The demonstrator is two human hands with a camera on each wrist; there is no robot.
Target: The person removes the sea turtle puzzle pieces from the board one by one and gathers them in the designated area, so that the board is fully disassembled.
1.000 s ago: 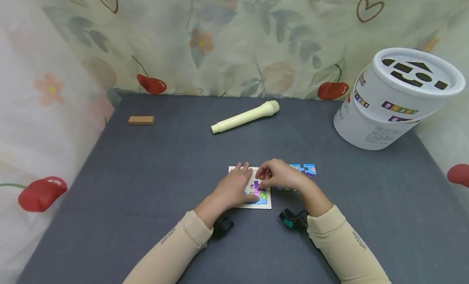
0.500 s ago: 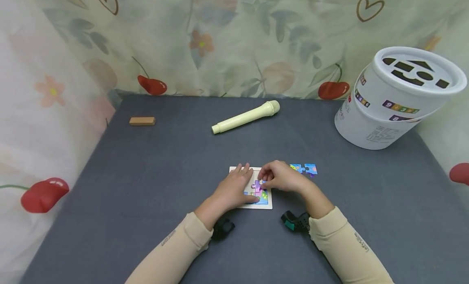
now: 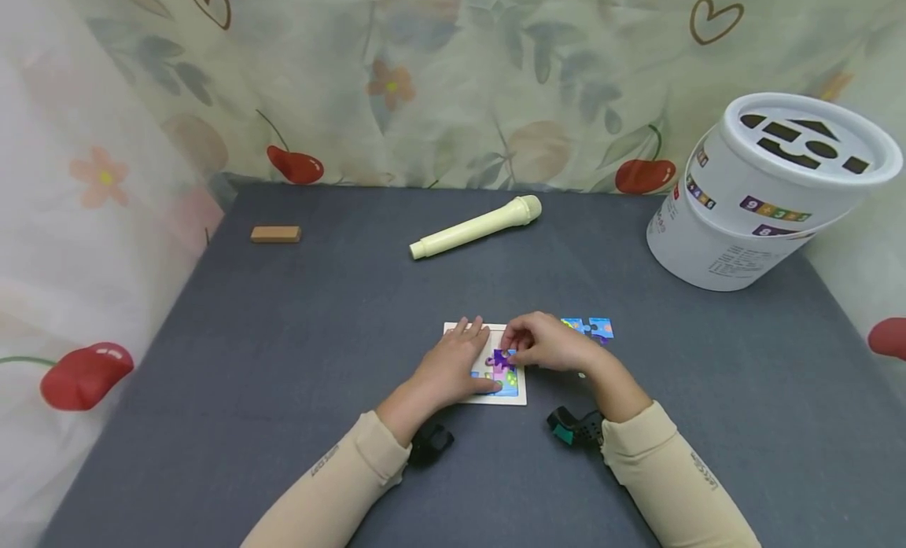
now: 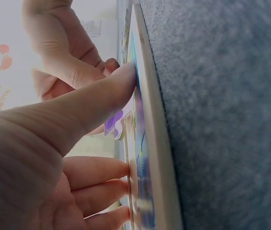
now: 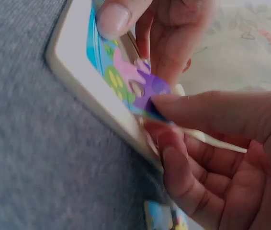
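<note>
A small jigsaw puzzle in a pale frame (image 3: 522, 387) lies flat on the table. My left hand (image 3: 446, 365) rests across its left side with fingers extended, hiding part of it; the thumb (image 4: 118, 84) presses on the blue lower edge. Between thumb and fingers, my right hand (image 3: 546, 343) pinches a purple puzzle piece (image 5: 151, 90) over the right part of the frame. That piece looks tilted in the right wrist view, its lower end against the pink and green pieces (image 5: 118, 79). Whether it is seated cannot be told.
Loose blue puzzle pieces (image 3: 600, 328) lie just beyond my right hand, partly hidden by it. Farther back are a cream toy microphone (image 3: 474, 227) and a wooden block (image 3: 276, 234). A white bucket (image 3: 750, 202) with shaped slots in its lid stands back right.
The purple piece in my right hand has changed its tilt, looking pale half a second ago and dark purple now. My right hand has shifted very slightly right; the left hand holds its place.
</note>
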